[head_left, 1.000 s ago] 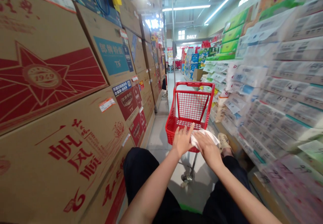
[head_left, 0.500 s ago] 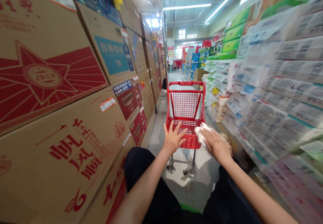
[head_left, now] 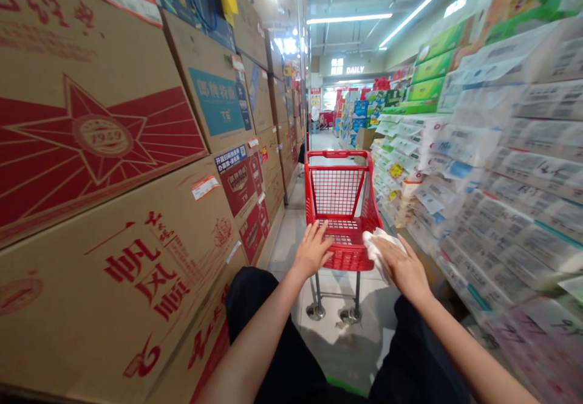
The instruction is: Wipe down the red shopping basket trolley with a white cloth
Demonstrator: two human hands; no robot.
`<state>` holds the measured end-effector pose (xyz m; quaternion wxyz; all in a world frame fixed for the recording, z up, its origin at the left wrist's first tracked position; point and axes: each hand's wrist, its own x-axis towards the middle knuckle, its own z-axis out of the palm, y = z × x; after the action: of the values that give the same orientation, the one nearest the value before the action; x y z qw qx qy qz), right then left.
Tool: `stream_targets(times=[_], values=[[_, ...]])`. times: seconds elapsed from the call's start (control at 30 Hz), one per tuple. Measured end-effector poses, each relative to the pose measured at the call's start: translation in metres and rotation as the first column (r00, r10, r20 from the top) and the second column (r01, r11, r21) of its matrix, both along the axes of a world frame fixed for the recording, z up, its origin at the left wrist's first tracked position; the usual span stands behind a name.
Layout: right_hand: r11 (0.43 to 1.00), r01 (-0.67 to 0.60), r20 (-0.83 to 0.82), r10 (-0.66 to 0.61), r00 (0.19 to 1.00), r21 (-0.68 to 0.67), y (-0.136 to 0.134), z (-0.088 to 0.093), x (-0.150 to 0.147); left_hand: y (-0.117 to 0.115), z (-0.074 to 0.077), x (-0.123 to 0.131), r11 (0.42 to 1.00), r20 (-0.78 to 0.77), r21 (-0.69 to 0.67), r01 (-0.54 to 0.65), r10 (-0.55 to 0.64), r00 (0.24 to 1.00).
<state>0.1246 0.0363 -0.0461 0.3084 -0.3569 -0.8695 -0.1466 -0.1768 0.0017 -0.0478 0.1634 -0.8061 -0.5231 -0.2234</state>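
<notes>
A red shopping cart (head_left: 339, 192) with a mesh basket and metal legs stands upright in front of my knees. My left hand (head_left: 313, 249) is at the near left corner of its basket, fingers stretched out and slightly apart, holding nothing; whether it touches the rim I cannot tell. At the near right corner, my right hand (head_left: 405, 265) has a white cloth (head_left: 374, 247) under its fingers, against the basket's edge. Part of the cloth is hidden beneath the palm.
Stacked cardboard cartons (head_left: 182, 209) form a wall on my left. Piled paper packs (head_left: 523, 167) line the right side. The tiled floor (head_left: 291, 237) runs between them towards a lit DAILY sign (head_left: 354, 70) at the back.
The view has shifted, so the cart sits slightly further right. My left fingers have drawn closer together. My right hand and the cloth remain at the right corner.
</notes>
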Motion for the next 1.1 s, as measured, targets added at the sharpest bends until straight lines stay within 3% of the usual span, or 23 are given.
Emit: stream_targets(times=[0.17,0.4,0.57,0.7,0.8,0.97,1.1], values=[[0.996,0.089,-0.014,-0.089,0.996,0.015,0.002,-0.003,-0.014,0.005,-0.008,0.026,0.999,0.044,0.037,-0.031,0.029,0.999],[1.0,0.007,0.0,-0.007,1.0,0.002,-0.004,-0.008,-0.062,0.012,-0.01,0.05,0.994,0.011,0.046,-0.099,0.099,0.995],[0.999,-0.032,0.055,0.033,0.998,-0.02,0.004,-0.003,-0.028,0.012,-0.009,0.046,0.999,0.019,0.032,-0.04,0.039,0.999],[0.996,0.09,-0.008,-0.09,0.996,0.007,0.013,-0.007,0.013,0.012,-0.008,0.051,1.0,0.036,0.013,0.019,-0.019,0.999],[0.988,0.154,-0.066,-0.152,0.986,0.022,0.015,-0.011,0.018,0.012,-0.008,0.063,0.999,0.052,-0.002,0.038,-0.038,0.998],[0.997,0.078,-0.064,-0.076,0.995,0.015,0.004,-0.011,-0.028,0.01,-0.008,0.078,1.0,0.075,-0.005,0.012,-0.012,0.997],[1.0,0.009,-0.079,-0.008,0.997,0.02,-0.007,-0.011,-0.06,0.01,-0.006,0.074,1.0,0.075,-0.012,0.016,-0.015,0.997]])
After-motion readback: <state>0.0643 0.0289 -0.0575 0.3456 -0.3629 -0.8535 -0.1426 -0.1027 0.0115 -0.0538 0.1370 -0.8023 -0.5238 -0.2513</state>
